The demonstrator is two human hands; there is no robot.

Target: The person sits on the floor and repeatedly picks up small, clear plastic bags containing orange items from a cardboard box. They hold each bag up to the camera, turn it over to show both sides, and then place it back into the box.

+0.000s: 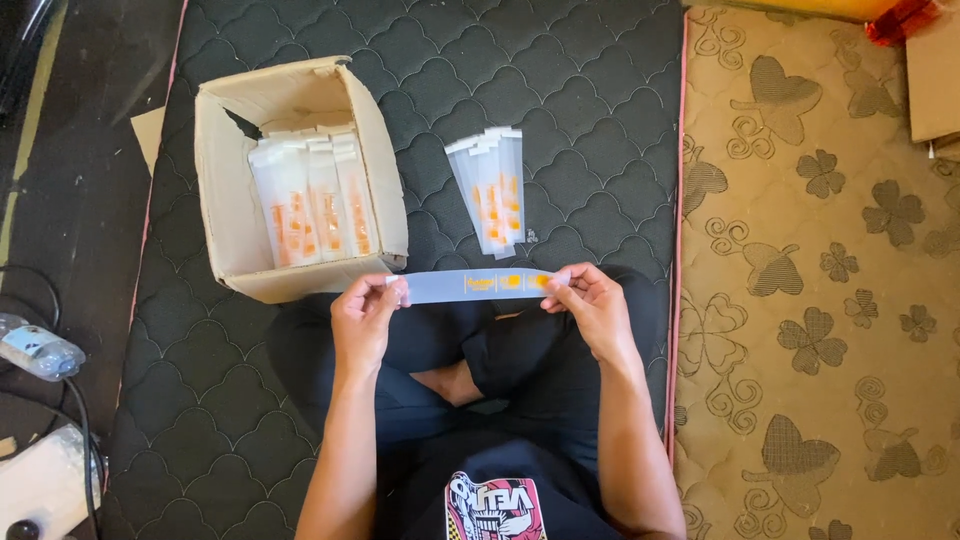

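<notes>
Quilted mat (560, 90): both hands' fingers (385, 298) pinch clear sleeve (480, 284).

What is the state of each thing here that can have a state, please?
Cardboard box: open, flaps up, sleeves stacked inside.
Plastic sleeve: flat, held level between both hands.
Left hand: pinching the sleeve's left end.
Right hand: pinching its right end.
Loose sleeve pile: flat on the quilted mat, fanned.
Plastic bottle: lying on its side.

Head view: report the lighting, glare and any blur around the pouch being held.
Head view: even, soft light; the clear pouch between left hand and right hand is sharp, without strong glare; the cardboard box shades its inner wall; the water bottle at the frame edge looks slightly soft.
</notes>
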